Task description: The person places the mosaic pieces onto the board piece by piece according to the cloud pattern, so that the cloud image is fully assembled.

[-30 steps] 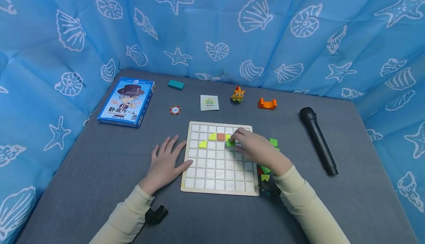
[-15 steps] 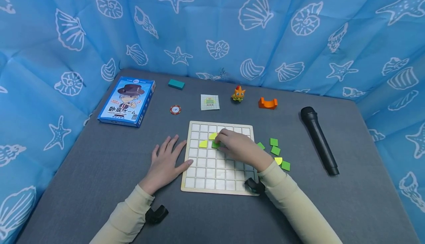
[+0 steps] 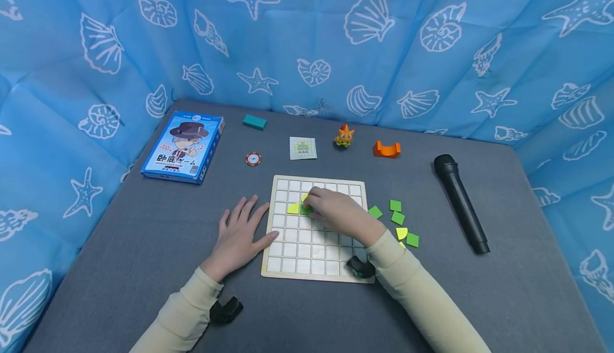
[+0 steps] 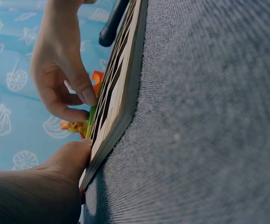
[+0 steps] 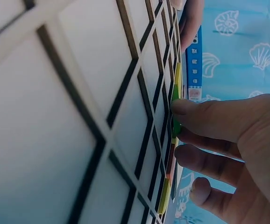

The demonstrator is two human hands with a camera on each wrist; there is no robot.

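Observation:
A wooden grid board (image 3: 297, 275) with white cells lies on the grey table. My right hand (image 3: 342, 214) is over its upper middle, pinching a green square tile (image 3: 305, 210) between thumb and fingertips. That tile sits beside a yellow rounded tile (image 3: 293, 208) and just below another yellow tile (image 3: 305, 197), partly covered by the fingers. In the right wrist view, the green tile (image 5: 176, 91) is under the thumb, and a reddish tile (image 5: 171, 163) and a yellow tile (image 5: 164, 196) show along the board. My left hand (image 3: 237, 238) lies with fingers spread, its thumb on the board's left edge.
Right of the board lie loose green tiles (image 3: 397, 218) and yellow tiles (image 3: 401, 233). A black microphone (image 3: 460, 203) is farther right. Behind are a blue game box (image 3: 182, 147), poker chip (image 3: 253, 159), teal block (image 3: 254, 122), pattern card (image 3: 303, 149), toy figure (image 3: 344, 136) and orange piece (image 3: 386, 150).
My right hand has carried the green tile leftward across the board, to the cell beside the yellow rounded tile. The left hand has stayed where it was.

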